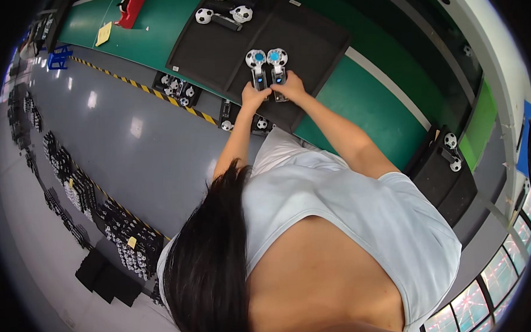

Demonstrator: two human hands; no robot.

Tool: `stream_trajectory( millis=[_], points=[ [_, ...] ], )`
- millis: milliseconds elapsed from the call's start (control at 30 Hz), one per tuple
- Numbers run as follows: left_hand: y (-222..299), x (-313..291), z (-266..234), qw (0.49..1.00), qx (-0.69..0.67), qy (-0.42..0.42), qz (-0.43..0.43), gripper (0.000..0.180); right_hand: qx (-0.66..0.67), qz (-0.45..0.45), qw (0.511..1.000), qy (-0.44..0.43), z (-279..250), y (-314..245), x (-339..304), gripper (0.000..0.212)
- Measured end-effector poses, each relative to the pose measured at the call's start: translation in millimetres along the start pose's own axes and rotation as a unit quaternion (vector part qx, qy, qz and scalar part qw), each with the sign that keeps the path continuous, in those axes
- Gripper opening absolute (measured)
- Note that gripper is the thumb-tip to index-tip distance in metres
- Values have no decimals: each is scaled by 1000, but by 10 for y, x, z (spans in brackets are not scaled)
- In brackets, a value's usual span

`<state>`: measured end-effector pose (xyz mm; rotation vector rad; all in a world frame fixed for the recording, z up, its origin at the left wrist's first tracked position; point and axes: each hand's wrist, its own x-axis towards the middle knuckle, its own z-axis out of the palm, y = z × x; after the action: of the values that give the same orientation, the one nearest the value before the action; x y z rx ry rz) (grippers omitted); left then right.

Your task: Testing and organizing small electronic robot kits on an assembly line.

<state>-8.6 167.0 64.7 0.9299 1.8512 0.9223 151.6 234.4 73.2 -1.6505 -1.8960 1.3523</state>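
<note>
Two small devices stand side by side over the black tray (pixel 209 57), each with a round football-patterned black-and-white head, a light blue disc and a dark body with a small blue-lit spot. My left hand (pixel 254 97) is closed round the lower part of the left device (pixel 256 60). My right hand (pixel 292 88) grips the right device (pixel 277 57) the same way, its thumb side near the left hand. The fingers are partly hidden behind the dark bodies. Farther left on the tray lie more football-patterned pieces (pixel 242 14) with a dark body between them.
The tray rests on a green worktop (pixel 357 98). A red holder (pixel 132 9) and yellow note (pixel 104 34) are at the far left. Below the bench edge are trays of similar pieces (pixel 178 90). Another black tray (pixel 439 186) is at right; stacked trays (pixel 125 244) line the left floor.
</note>
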Motion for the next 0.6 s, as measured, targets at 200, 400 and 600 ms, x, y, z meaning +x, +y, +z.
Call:
stream_trajectory(
  millis=[200, 400, 600],
  points=[
    [973, -622, -128, 952, -245, -184, -13, 41, 426, 53, 897, -106, -714, -233, -781, 52],
    [1687, -1394, 81, 910, -302, -283, 25, 26, 548, 15, 829, -114, -1598, -493, -1887, 48],
    [2064, -1922, 390, 879, -304, -364, 49, 25, 546, -94, 831, -39, -1998, -496, -2572, 50]
  ],
)
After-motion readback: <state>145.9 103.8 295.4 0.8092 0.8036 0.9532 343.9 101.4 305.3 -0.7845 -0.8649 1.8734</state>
